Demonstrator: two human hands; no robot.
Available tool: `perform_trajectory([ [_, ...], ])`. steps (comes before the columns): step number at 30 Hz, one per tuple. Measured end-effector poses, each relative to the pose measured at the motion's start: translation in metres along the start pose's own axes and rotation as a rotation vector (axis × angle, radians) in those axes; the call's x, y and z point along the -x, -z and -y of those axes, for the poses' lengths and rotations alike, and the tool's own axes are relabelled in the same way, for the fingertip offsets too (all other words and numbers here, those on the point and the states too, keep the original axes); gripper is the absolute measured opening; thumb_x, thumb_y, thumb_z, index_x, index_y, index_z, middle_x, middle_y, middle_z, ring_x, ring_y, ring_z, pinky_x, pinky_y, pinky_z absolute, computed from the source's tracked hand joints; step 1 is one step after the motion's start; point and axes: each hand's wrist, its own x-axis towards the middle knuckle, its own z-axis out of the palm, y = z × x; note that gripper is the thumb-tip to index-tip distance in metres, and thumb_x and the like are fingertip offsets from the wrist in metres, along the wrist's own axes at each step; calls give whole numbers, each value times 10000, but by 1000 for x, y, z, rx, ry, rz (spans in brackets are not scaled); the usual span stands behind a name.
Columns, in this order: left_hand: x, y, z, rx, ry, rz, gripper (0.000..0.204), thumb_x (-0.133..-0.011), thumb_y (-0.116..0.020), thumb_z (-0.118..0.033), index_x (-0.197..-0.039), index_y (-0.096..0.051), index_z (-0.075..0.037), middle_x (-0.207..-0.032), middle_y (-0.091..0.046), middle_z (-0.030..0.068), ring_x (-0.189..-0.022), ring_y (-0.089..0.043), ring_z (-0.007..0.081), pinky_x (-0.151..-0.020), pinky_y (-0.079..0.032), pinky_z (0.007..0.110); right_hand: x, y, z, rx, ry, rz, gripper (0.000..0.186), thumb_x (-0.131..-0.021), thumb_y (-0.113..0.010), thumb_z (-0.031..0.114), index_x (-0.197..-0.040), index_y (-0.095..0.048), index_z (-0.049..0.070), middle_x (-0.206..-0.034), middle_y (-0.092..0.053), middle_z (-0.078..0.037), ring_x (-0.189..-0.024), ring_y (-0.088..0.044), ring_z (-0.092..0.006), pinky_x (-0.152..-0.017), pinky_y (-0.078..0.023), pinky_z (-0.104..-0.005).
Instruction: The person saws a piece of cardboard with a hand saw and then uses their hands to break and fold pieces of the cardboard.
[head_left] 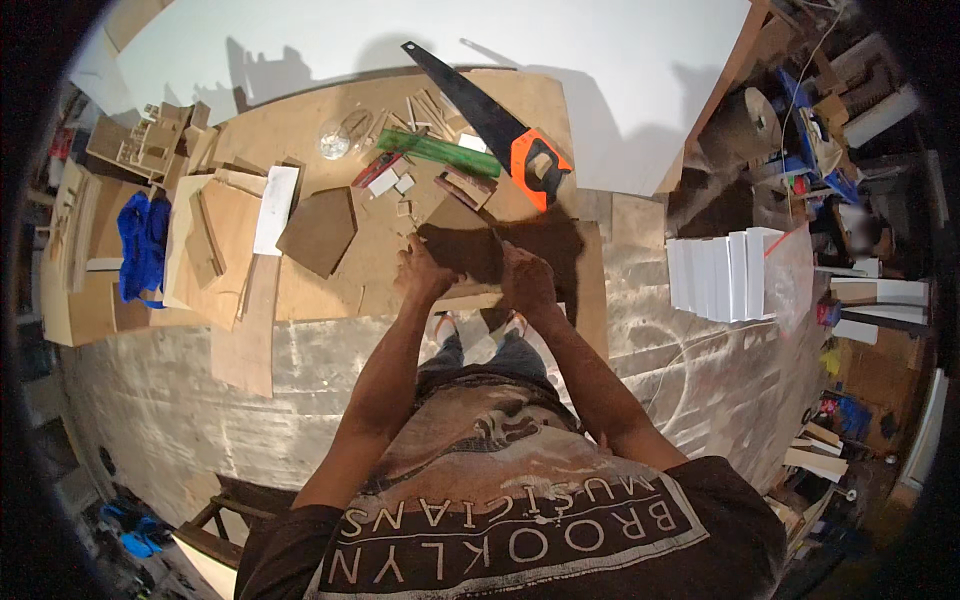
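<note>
A dark brown piece of board (452, 213) lies on the workbench in front of me, mostly in shadow. At its left side my left hand (425, 272) grips the edge, thumb and fingers apart across a corner. My right hand (528, 280) is closed at the board's right side. A thin, stick-like thing shows at its fingertips, too dark to name. Left of my hands lies a similar five-sided brown board (318, 232). Beyond them sit a small wooden block (404, 208), a red-handled tool (378, 168) and a green strip (440, 152).
A handsaw (500, 125) with an orange-and-black handle lies at the far right of the workbench (285, 305). Wood sticks (428, 112) and a clear round container (333, 140) lie farther back. Boards (215, 235) and a blue cloth (143, 245) are leftward; white panels (715, 275) stand right.
</note>
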Motion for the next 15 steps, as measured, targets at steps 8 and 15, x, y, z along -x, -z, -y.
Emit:
perform_trajectory([
  [8, 3, 2, 3, 4, 5, -3, 1119, -591, -948, -361, -1458, -276, -141, -1343, -518, 228, -1209, -593, 425, -939, -538, 554, 39, 26, 25, 151, 24, 260, 204, -881, -558, 98, -1061, -630, 35, -838, -688, -196, -801, -715, -363, -670, -570, -470],
  [15, -5, 4, -6, -27, -9, 45, 1242, -584, -950, -403, -1530, -187, -145, -1386, -493, 241, -1214, -583, 445, -960, -521, 565, 82, 46, 33, -57, -90, 299, 204, -855, -583, 72, -1043, -596, -4, -884, -688, -234, -841, -700, -412, -744, -556, -515],
])
